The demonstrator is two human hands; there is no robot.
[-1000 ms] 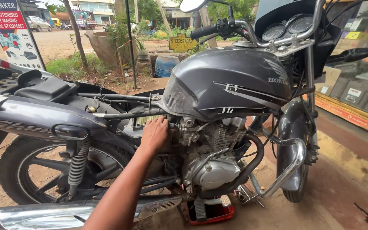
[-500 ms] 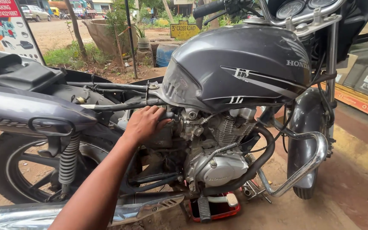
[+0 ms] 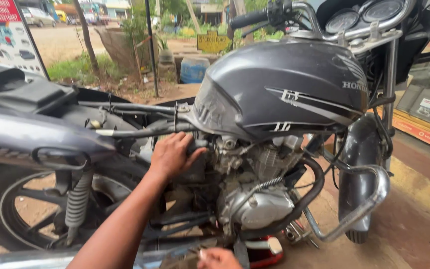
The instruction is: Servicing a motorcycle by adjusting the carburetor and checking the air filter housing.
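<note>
Left hand: fingers curled round a small dark part of the grey metal engine, just under the grey steel fuel tank of the grey motorcycle; grip narrow, contents hidden. Right hand: low at the near edge, beside a red stand; grip cannot be told. Advice: steady wrist, thumb clear of hoses, gentle pull.

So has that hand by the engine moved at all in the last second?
Barely. The left hand stays just under the rear edge of the grey fuel tank, against the parts behind the engine; most of the apparent shift is the camera closing in.
</note>
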